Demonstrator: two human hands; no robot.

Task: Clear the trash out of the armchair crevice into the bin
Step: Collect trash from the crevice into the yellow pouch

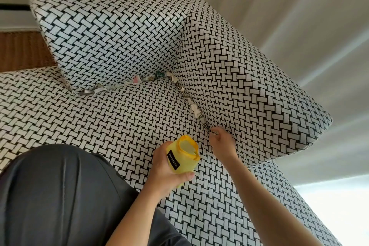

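Note:
The armchair [123, 118] is covered in black-and-white woven-pattern fabric. Scraps of paper trash [196, 107] line the crevice between seat and right arm, and more trash [137, 82] sits along the crevice under the backrest. My left hand [165, 170] grips a small yellow bin [183, 155] with its open mouth tilted toward the crevice. My right hand [220, 141] is at the near end of the side crevice, its fingertips pinching a small scrap [208, 129] there.
My knee in dark trousers [60, 195] rests on the seat at the lower left. The armrest [249, 86] rises to the right. A grey floor [309, 26] lies beyond the chair, and a brown rug [22, 50] lies at the left.

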